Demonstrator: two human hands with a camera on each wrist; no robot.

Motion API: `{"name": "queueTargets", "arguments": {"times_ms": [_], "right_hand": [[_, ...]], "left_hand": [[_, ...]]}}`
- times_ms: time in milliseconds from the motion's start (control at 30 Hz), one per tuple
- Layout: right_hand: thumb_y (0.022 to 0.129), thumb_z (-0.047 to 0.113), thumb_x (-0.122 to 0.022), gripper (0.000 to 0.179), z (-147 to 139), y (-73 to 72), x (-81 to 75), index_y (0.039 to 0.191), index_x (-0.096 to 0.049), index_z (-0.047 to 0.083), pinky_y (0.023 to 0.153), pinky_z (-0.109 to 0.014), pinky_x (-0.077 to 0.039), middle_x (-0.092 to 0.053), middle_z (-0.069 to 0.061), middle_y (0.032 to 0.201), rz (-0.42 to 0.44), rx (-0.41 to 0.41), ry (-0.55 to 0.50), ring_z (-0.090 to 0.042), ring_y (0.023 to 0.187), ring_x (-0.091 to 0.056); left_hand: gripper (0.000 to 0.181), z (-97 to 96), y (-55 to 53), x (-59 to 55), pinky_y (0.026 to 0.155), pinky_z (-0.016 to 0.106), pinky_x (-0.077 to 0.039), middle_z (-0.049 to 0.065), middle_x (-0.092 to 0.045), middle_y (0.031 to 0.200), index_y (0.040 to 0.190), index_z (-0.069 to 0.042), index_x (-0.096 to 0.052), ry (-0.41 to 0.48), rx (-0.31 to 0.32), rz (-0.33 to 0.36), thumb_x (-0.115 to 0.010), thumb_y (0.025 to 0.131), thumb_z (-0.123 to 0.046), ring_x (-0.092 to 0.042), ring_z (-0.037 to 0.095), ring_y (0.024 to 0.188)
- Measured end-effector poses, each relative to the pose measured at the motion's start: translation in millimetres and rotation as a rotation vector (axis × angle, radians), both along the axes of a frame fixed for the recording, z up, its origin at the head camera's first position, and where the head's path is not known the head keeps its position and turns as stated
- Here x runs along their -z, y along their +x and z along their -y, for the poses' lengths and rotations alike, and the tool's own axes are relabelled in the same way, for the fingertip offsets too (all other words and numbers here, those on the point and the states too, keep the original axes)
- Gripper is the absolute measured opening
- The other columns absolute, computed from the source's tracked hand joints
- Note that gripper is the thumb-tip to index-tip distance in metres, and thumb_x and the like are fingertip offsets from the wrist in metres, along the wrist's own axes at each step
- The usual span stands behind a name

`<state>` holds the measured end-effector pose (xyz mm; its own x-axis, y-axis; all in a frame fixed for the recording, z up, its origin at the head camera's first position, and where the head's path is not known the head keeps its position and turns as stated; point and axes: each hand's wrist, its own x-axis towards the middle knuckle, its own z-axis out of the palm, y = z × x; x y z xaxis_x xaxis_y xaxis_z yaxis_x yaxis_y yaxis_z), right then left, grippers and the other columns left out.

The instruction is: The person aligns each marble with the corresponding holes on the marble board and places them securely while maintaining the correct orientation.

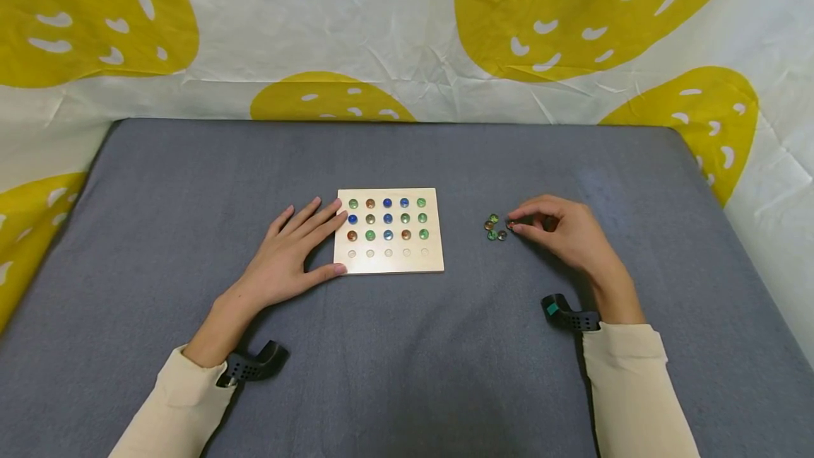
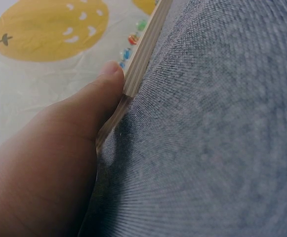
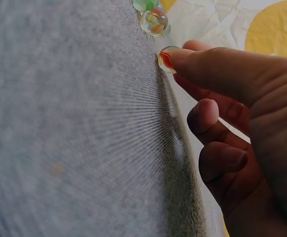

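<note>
A pale wooden board [image 1: 389, 265] lies on the grey cloth, with green, blue and reddish-brown glass marbles seated in its three far rows. Bare round hollows show along its near row. My left hand [image 1: 286, 260] rests with spread, straight fingers at the board's left edge; its thumb [image 2: 111, 79] touches the near corner. To the right of the board, my right hand [image 1: 569, 232] pinches a clear marble with a red swirl [image 3: 166, 60] between thumb and forefinger, and its other fingers curl loosely. Right beside it sits a small cluster of loose marbles [image 1: 492, 235].
Grey cloth [image 1: 407, 359] covers the table. Behind and at the sides hangs a white sheet [image 1: 331, 20] with large yellow shapes. Each wrist carries a black camera mount, one at the left wrist [image 1: 257, 365] and one at the right [image 1: 572, 315].
</note>
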<state>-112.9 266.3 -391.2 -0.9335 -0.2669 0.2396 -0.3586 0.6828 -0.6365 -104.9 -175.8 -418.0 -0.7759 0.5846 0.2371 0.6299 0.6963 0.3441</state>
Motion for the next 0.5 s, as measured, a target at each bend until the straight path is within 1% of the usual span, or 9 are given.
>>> {"name": "queueTargets", "arguments": {"times_ms": [300, 500], "right_hand": [[0.083, 0.010, -0.077, 0.016, 0.2, -1.5, 2.2, 0.097, -0.076, 0.016, 0.056, -0.019, -0.039, -0.067, 0.006, 0.093, 0.003, 0.000, 0.016, -0.010, 0.065, -0.051], [0.082, 0.009, -0.077, 0.017, 1.2, -1.7, 3.5, 0.098, -0.076, 0.015, 0.054, -0.020, -0.039, -0.067, 0.005, 0.090, -0.001, -0.016, 0.020, -0.011, 0.063, -0.051]], "left_hand": [[0.078, -0.1, -0.3, 1.8, 0.112, 0.053, -0.008, 0.001, -0.026, 0.156, 0.151, -0.019, -0.033, -0.001, -0.003, -0.007, -0.054, 0.089, -0.061, -0.017, 0.027, 0.144], [0.078, -0.1, -0.1, 2.9, 0.112, 0.053, -0.008, 0.000, -0.025, 0.156, 0.151, -0.019, -0.033, -0.001, -0.002, -0.007, -0.055, 0.089, -0.060, -0.017, 0.028, 0.143]]}}
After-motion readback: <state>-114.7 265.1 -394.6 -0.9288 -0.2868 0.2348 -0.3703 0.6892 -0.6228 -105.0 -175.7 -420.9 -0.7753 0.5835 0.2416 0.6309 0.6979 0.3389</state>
